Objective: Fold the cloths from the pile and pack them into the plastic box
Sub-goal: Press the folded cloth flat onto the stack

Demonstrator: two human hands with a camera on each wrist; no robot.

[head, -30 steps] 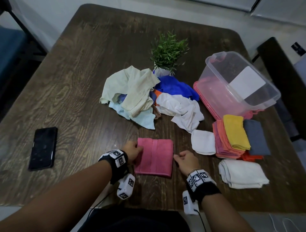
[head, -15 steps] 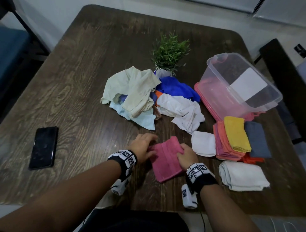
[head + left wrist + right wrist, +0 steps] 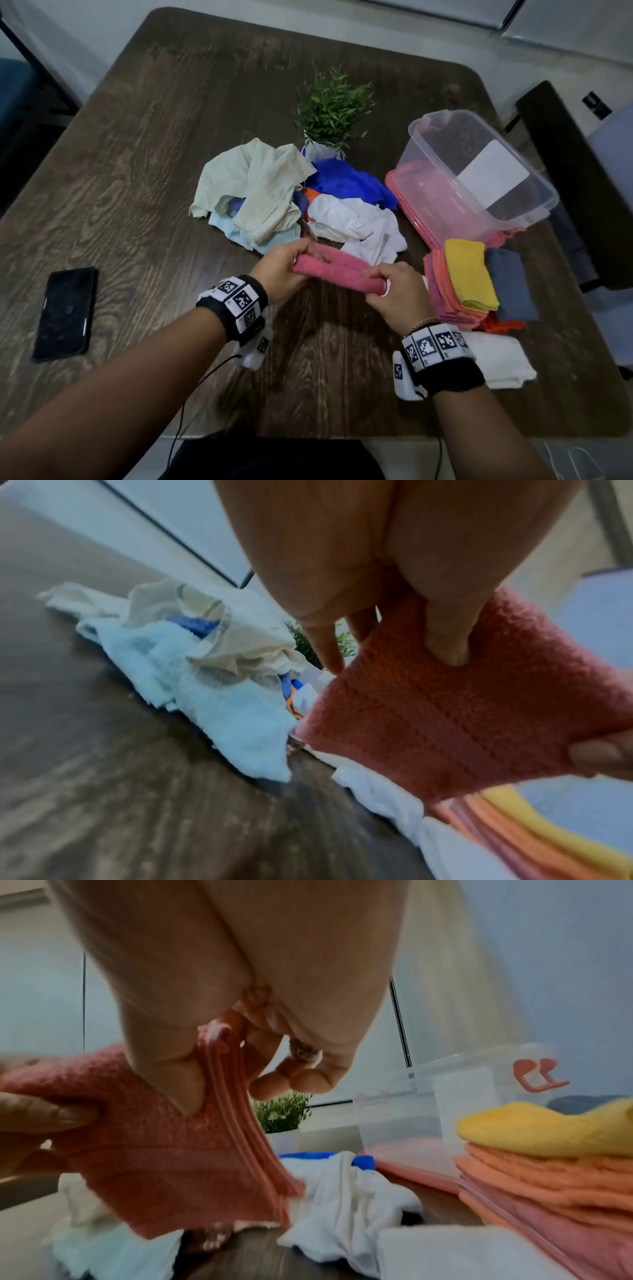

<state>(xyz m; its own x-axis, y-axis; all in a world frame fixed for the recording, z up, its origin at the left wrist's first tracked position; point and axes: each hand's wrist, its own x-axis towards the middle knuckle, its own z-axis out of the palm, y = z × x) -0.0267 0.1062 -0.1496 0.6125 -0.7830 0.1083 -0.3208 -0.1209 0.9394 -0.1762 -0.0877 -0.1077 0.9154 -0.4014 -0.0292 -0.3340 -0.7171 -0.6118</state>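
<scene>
With the left hand [image 3: 279,265] & right hand [image 3: 394,291] both pinching the folded pink cloth [image 3: 337,272] above the table [image 3: 137,171], near the pile [image 3: 260,192], its layers may slip open w/ a loose pinch.

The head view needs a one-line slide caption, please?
Both hands, left hand and right hand, hold a folded pink cloth above the table.

Dim even light, wide-angle edge distortion, wrist views motion-blurred
</scene>
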